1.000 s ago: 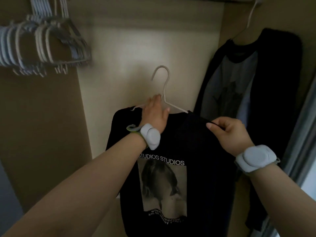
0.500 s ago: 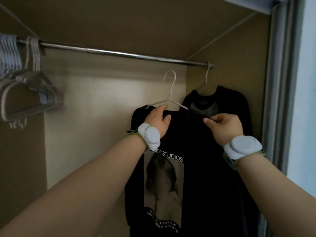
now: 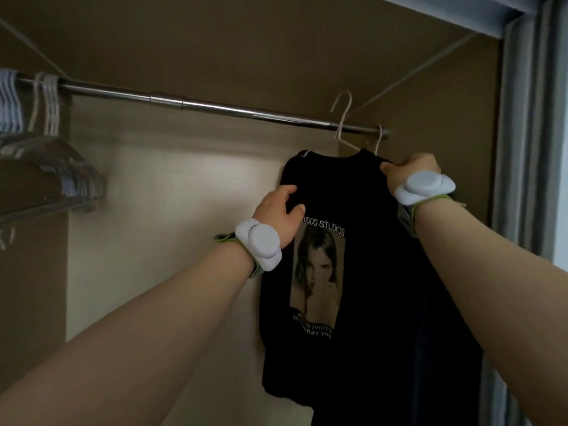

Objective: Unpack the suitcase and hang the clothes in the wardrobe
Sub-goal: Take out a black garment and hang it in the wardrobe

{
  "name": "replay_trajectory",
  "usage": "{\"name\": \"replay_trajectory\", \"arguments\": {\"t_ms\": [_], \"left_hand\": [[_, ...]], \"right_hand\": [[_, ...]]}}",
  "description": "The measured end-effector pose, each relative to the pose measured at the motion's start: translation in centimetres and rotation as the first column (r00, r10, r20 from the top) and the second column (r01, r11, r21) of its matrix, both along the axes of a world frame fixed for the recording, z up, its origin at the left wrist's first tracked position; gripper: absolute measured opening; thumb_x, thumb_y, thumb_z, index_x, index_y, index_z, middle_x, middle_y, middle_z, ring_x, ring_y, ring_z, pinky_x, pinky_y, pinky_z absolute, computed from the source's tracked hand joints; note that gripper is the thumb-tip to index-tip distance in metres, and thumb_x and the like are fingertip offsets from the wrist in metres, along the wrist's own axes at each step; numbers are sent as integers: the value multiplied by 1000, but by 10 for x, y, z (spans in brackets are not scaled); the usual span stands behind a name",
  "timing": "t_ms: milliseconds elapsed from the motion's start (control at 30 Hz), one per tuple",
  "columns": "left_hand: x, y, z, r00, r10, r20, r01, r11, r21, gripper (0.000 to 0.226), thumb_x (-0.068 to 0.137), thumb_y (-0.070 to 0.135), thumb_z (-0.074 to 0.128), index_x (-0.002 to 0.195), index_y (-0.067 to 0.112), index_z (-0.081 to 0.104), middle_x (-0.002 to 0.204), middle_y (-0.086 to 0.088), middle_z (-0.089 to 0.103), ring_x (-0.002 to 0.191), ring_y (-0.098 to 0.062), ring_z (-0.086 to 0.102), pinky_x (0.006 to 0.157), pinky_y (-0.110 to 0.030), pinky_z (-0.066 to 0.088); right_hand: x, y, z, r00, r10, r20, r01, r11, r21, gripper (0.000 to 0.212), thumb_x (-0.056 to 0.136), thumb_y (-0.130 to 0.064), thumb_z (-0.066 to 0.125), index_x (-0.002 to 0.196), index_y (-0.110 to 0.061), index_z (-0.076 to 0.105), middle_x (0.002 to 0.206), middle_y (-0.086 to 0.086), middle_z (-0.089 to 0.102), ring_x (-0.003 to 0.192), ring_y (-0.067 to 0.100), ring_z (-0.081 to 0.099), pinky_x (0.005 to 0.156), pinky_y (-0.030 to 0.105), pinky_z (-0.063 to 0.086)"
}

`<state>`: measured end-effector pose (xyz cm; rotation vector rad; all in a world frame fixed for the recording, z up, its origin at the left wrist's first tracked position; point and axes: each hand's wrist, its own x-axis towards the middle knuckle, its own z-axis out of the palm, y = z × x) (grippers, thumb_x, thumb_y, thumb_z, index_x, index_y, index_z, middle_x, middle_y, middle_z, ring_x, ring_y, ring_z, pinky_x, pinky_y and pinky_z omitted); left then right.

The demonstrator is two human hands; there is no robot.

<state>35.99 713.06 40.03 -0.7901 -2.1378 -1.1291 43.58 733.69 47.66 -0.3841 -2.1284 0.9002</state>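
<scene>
Left grip point(image 3: 281, 207) clutches black T-shirt point(image 3: 368, 364) edge; right grip point(image 3: 408, 170) pinches its shoulder.

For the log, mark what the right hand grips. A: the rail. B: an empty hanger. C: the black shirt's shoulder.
C: the right hand grips the black shirt at its shoulder, below the rail.

The brown wooden wardrobe point(image 3: 276, 41) has a dark top and dark side walls. Its pale cream back wall point(image 3: 169, 210) is the brightest part, far in the middle. A shiny silver metal rod point(image 3: 215, 106) runs from left to right near the top. A tall grey ridged strip point(image 3: 522, 149) stands at the right, with pale light beside it.
</scene>
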Motion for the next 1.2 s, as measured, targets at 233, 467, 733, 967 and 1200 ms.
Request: {"name": "replay_trajectory", "arguments": {"t_ms": [233,467,733,967,1200], "left_hand": [[-9,23,-21,999,-36,38,37,999,-27,49,95,29,48,141,20,35,142,-7,42,130,-21,41,99,-22,32],[-18,44,-48,993,-62,101,67,997,-39,48,94,29,52,139,20,40,140,-8,45,126,-23,46,99,-25,35],[-19,39,-87,989,-51,142,63,995,-81,46,94,29,51,138,18,41,141,-6,44,128,-21,44,94,-19,31],[-2,-16,-174,953,43,299,2,989,-150,47,96,26,49,140,15,38,141,-8,42,128,-23,42,100,-24,32],[50,-116,-306,804,223,551,-131,970,-203,47,97,28,47,142,19,36,142,-5,41,129,-19,41,94,-14,26]], "right_hand": [[-29,21,-14,985,-165,-58,167,985,37,39,86,-25,62,116,0,60,119,21,61,110,38,57,89,42,46],[-12,29,-44,970,-141,-197,198,929,311,35,97,-24,45,130,-16,53,126,15,57,110,38,55,86,41,48],[-10,10,-132,930,-258,-263,366,559,744,57,90,-23,54,143,-11,36,157,16,15,145,36,2,115,47,-6],[-15,-44,-241,996,-43,73,-25,679,733,60,91,-31,51,146,-17,32,156,12,22,146,31,10,118,46,2],[-23,-136,-378,821,235,520,-518,689,507,63,95,-34,47,150,-21,20,158,6,16,146,27,12,118,43,16]]}}
